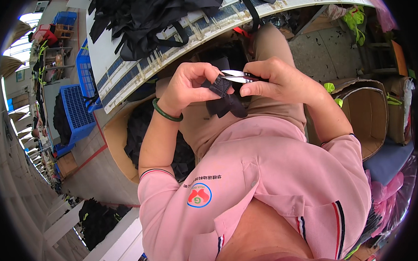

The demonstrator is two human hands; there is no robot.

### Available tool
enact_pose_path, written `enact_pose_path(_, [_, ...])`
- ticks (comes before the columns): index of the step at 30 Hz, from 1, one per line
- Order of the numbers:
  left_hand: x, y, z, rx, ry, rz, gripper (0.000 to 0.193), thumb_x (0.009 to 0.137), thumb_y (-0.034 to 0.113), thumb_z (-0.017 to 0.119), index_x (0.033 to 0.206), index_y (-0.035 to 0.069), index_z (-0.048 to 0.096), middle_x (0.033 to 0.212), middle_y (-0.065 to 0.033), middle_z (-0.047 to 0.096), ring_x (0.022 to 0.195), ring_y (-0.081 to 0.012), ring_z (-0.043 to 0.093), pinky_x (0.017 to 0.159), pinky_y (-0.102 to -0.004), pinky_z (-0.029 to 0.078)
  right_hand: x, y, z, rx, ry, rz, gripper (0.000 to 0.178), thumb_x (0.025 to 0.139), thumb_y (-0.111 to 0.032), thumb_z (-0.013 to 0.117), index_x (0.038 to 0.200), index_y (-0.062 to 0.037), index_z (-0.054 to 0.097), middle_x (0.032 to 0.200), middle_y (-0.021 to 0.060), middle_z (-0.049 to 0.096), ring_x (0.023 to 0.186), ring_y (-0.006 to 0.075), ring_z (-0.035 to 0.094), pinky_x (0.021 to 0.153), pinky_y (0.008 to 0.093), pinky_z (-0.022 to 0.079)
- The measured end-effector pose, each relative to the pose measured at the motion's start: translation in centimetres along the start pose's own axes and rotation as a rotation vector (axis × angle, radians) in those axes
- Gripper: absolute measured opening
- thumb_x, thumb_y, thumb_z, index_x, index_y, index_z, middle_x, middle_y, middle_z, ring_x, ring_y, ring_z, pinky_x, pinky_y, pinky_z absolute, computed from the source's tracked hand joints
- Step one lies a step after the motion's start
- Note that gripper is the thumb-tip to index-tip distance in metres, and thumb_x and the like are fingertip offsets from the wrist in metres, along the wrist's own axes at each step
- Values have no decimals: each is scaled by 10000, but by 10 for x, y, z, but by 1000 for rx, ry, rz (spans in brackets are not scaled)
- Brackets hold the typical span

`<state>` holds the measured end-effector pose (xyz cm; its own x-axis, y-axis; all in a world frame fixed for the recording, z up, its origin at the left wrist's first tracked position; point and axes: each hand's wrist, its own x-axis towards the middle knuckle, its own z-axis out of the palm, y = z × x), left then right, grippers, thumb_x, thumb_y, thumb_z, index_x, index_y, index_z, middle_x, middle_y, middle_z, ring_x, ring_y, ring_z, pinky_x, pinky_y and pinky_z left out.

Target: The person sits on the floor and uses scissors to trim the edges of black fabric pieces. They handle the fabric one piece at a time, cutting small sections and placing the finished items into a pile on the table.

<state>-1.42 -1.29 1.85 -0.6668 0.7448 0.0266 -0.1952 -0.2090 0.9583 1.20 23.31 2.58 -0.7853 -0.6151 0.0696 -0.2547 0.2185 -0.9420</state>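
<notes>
Now your left fingers (209,71) pinch the fabric (222,86); right of it, your right fingers (259,88) grip snips (246,77) pointing left, seemingly touching it.

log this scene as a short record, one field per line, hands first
left hand: the left hand pinches a black fabric piece between thumb and fingers
right hand: the right hand holds small metal snips
blades: pointed at the fabric; contact unclear
left wrist: dark green bangle
table: beyond the hands, worktable bearing a black fabric heap
left side: blue crate
right side: open cardboard container
</notes>
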Motion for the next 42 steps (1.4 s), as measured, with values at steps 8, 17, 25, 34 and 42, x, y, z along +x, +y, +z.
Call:
enact_pose_path(8, [6,6,-15,-199,-194,-305,153,671,-22,657,817,-54,625,851,-148,686,804,-195,664,791,-290,511,-1,-9,-8,-146,-128,-45,439,818,-411,694,757,4,569,563,146,505,506,311,482,498,382,365])
enact_pose_path(17, [12,4,-12,-236,-322,-492,166,673,-8,644,828,-62,625,837,-143,687,790,-190,675,782,-278,516,4,-8,-1,-220,-190,-117,437,814,-421,680,706,-24,534,546,145,511,535,347,526,499,400,380])
enact_pose_path(25, [10,1,-11,-226,-315,-521,162,686,-1,643,835,-64,625,830,-133,684,785,-176,673,778,-266,513,5,-5,-3,-254,-231,-96,439,828,-421,661,696,-24,527,538,148,497,538,354,516,501,405,374])
enact_pose_path(34, [12,2,-9,-170,-331,-560,150,690,15,659,824,-39,622,836,-115,686,801,-153,661,786,-257,504,5,3,-3,-183,-206,-91,403,834,-370,676,736,0,551,552,152,488,520,336,474,499,392,358])
enact_pose_path(42, [5,-12,1,-18,301,-120,121,786,-6,641,904,-18,620,944,-116,683,857,-148,643,829,-277,502,-4,5,12,-269,191,38,410,803,-396,710,738,-21,558,574,135,543,506,316,530,497,382,404])
